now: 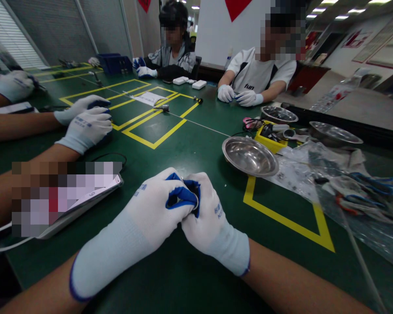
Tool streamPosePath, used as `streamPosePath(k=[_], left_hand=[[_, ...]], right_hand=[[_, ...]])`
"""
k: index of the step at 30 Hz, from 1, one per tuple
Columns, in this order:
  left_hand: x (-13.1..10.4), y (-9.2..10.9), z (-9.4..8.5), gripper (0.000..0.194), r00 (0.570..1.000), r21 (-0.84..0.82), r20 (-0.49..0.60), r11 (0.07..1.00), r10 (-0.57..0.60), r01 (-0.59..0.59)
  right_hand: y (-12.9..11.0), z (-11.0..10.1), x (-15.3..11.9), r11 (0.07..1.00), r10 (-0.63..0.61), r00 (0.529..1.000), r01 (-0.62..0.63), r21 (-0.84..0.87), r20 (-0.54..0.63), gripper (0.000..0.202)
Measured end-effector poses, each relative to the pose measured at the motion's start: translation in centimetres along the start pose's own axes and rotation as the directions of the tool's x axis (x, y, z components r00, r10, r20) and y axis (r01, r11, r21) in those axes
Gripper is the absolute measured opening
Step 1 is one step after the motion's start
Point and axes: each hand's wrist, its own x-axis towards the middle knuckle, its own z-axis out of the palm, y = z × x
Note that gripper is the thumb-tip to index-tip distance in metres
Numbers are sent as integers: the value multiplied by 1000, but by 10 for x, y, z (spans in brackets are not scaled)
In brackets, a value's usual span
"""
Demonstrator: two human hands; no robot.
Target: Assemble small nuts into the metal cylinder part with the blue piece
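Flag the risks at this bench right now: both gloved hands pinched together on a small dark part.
1. The small dark part is almost hidden between the left hand and right hand; a slip could drop it onto the dark green table, where it might be hard to spot.
2. The steel bowl sits close ahead; a forward reach could knock it.

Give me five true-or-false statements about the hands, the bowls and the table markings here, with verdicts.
1. Both hands wear white gloves with blue fingertips: the left hand and right hand. True.
2. The hands are far apart. False: they meet, pinching a small dark part.
3. The nearest steel bowl is full of screws. False: it looks empty.
4. Yellow tape lines mark the green table. True.
5. Nobody sits opposite. False: two people sit there.
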Motion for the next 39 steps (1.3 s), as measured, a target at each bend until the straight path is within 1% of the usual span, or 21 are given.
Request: streamPosePath(k=[5, 7, 9, 11, 13, 15, 17, 19, 23, 26, 28, 29, 31, 33, 34, 36, 39], left_hand=[[-5, -2, 8, 17, 996, 63, -75, 998, 37, -32], [-6, -2, 11, 18, 995, 70, -88, 997, 36, -30], [-6, -1, 12, 19, 997, 59, -71, 998, 21, -17], [-4, 0, 11, 19, 999, 8, -40, 1000, -6, 6], [-2, 1, 9, 18, 999, -43, -11, 998, -41, 41], [-1, 3, 8, 16, 996, -39, -4, 995, -89, 89], [-2, 4, 8, 13, 992, 1, -26, 992, -126, 126], [-2, 4, 10, 12, 990, 18, -56, 991, -131, 132], [-2, 3, 9, 8, 981, -27, -154, 993, -116, 113], [1, -2, 3, 11, 967, -38, -223, 992, -125, 120], [5, -7, -1, 20, 958, 24, -244, 986, -152, 163], [7, -11, -3, 27, 957, 92, -235, 976, -172, 198], [11, -16, -3, 39, 962, 277, -150, 925, -227, 261], [14, -20, -1, 42, 959, 446, -15, 857, -282, 259], [14, -20, 0, 42, 953, 495, 44, 835, -300, 240], [15, -19, 1, 39, 944, 530, 111, 822, -311, 209], [15, -17, 2, 36, 937, 512, 109, 827, -332, 233]], right_hand=[[1, 1, 0, 999, -32, 999, 32, 13, -1, 36], [2, 4, -2, 999, -45, 998, 44, -21, -37, 37], [6, 8, -5, 996, -48, 993, 39, -77, -110, 41], [11, 12, -7, 993, -56, 985, 37, -116, -164, 45], [14, 16, -8, 993, -60, 983, 41, -113, -171, 49], [16, 18, -8, 994, -53, 985, 36, -106, -164, 52], [16, 18, -8, 995, -28, 987, 13, -99, -158, 53], [14, 18, -7, 996, 3, 988, -17, -85, -156, 51], [13, 18, -5, 994, 79, 978, -91, -55, -195, 41], [16, 20, -3, 982, 171, 942, -187, -31, -291, 29], [20, 23, -3, 966, 233, 895, -257, -12, -380, 31], [22, 24, -3, 957, 265, 870, -291, 2, -417, 35], [24, 25, -3, 937, 327, 835, -347, 39, -442, 44], [24, 25, -3, 923, 372, 827, -376, 77, -421, 49], [24, 24, -3, 919, 386, 827, -384, 92, -409, 50], [23, 23, -2, 912, 404, 822, -396, 107, -401, 52], [20, 20, 0, 910, 410, 827, -397, 118, -384, 51]])
